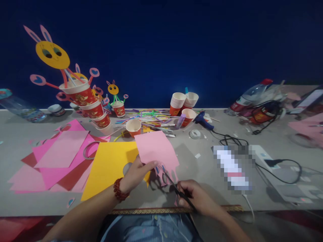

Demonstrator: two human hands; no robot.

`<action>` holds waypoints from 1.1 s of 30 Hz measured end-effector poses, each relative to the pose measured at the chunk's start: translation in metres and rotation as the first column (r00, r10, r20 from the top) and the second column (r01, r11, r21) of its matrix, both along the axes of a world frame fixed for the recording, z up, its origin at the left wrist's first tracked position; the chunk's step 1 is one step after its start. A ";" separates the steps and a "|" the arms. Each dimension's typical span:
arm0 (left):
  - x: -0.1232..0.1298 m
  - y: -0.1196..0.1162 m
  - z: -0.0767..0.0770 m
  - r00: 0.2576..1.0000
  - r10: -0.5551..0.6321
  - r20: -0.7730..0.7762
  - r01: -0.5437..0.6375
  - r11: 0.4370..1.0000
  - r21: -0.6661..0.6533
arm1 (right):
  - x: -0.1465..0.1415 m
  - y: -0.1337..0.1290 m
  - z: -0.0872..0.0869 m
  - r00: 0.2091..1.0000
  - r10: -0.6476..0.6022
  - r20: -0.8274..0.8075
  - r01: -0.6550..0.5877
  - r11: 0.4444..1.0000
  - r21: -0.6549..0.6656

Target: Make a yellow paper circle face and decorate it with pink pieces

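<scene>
My left hand (137, 174) grips a sheet of pink paper (157, 146) by its near edge, thumb on top. That edge is cut into ragged strips, and small blue patches show by the thumb. In my right hand (195, 195) is a pair of dark scissors (180, 193), its blades reaching up-left to the cut edge. Whether the blades are apart is hard to make out. Under my left wrist lies a yellow sheet (108, 168) with a round hole. A small pink and blue cutout (71, 202) rests near the table's front edge.
Pink and red sheets (63, 148) are piled at left, behind them stacked cups with rabbit figures (83, 97). Pens and coloured stems (151, 117), paper cups (177, 102) and a blue glue gun (204, 121) lie at the back. A phone (233, 169) and power strip (267, 161) are at right.
</scene>
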State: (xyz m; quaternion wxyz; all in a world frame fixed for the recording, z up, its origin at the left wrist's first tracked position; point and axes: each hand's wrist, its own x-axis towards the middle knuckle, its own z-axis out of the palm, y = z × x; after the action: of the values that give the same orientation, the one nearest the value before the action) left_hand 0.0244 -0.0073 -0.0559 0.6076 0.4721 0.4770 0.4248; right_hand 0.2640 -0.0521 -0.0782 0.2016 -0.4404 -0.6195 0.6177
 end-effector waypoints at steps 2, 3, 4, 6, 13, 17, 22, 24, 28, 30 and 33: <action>0.000 0.000 -0.001 1.000 -0.008 0.017 0.008 1.000 -0.006 | 0.000 0.000 0.000 1.000 0.003 0.001 -0.003 1.000 0.008; 0.000 0.000 -0.001 0.999 -0.013 0.029 0.013 1.000 -0.009 | 0.000 0.000 0.000 1.000 0.006 0.002 -0.006 1.000 0.011; -0.001 0.000 -0.002 0.999 -0.018 0.039 0.018 1.000 -0.012 | 0.001 0.001 0.001 1.000 0.008 0.004 -0.008 1.000 0.014; -0.001 0.001 -0.003 0.998 -0.029 0.060 0.030 0.999 -0.017 | 0.001 0.002 0.003 1.000 0.008 0.007 -0.008 1.000 0.019; -0.002 0.002 -0.008 0.995 -0.034 0.094 0.038 0.998 -0.040 | 0.002 0.004 0.004 1.000 0.022 0.017 -0.022 1.000 0.017; -0.002 0.001 -0.008 0.997 -0.005 0.075 0.008 0.999 -0.051 | 0.003 0.004 0.001 1.000 0.013 0.012 -0.013 0.999 0.035; -0.001 0.000 -0.006 0.998 0.006 0.063 -0.004 0.999 -0.042 | 0.003 0.003 0.003 1.000 0.008 0.018 -0.008 0.999 0.034; -0.002 0.000 -0.006 0.998 0.001 0.055 0.001 0.999 -0.034 | 0.003 0.004 0.004 1.000 0.006 0.022 -0.007 0.999 0.040; -0.001 -0.001 -0.005 0.998 -0.008 0.064 0.009 1.000 -0.022 | 0.002 0.004 0.003 1.000 0.002 0.024 -0.003 1.000 0.029; -0.001 -0.001 -0.005 0.997 -0.008 0.078 0.010 1.000 -0.024 | 0.002 0.004 0.002 1.000 -0.005 0.016 0.004 1.000 0.030; 0.000 -0.001 -0.005 0.997 -0.002 0.080 0.004 1.000 -0.025 | 0.002 0.003 0.000 1.000 -0.017 0.013 0.017 1.000 0.023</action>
State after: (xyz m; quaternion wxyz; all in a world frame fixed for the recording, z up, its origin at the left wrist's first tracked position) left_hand 0.0248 -0.0083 -0.0612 0.6328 0.4477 0.4568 0.4364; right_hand 0.2659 -0.0490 -0.0784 0.2079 -0.4472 -0.6241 0.6060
